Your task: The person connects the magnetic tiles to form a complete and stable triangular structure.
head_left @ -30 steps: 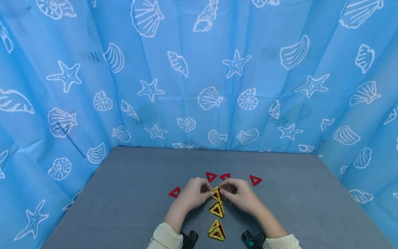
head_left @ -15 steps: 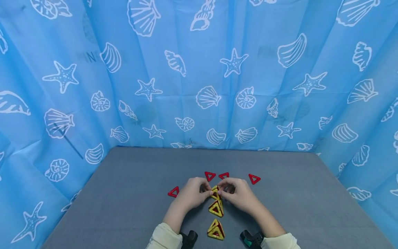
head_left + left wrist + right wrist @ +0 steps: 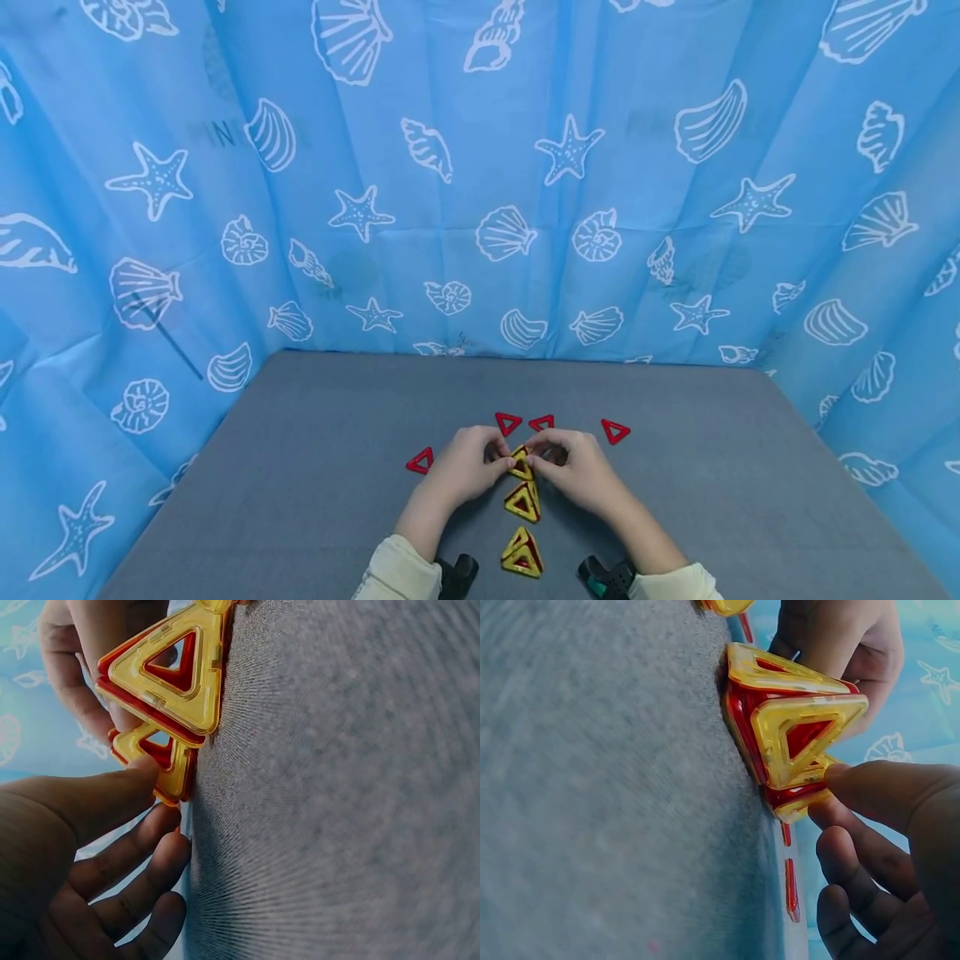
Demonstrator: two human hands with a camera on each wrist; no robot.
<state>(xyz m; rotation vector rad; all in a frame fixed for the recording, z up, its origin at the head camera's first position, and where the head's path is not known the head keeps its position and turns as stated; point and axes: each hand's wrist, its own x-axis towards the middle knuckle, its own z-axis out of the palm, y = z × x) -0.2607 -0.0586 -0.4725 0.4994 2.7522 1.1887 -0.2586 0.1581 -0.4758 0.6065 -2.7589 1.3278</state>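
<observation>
Three small pyramids of yellow and red magnetic tiles run in a line toward the person. At the far pyramid (image 3: 522, 475), the left hand (image 3: 467, 463) pinches the left side between thumb and index finger. From the other side, the right hand (image 3: 583, 468) pinches the same pyramid, its thumb on a yellow tile. Close in front of it stands the middle pyramid (image 3: 519, 514), large in the left wrist view with a yellow tile (image 3: 206, 709) facing the camera. The near pyramid (image 3: 520, 571) stands apart, between the forearms. Fingers partly cover the far pyramid.
Red triangle tiles lie flat on the grey table (image 3: 337, 467): a left one (image 3: 417, 470), two behind the hands, including this tile (image 3: 508, 416), and a right one (image 3: 617, 425). A blue shell-print curtain (image 3: 480, 192) closes off the back and sides.
</observation>
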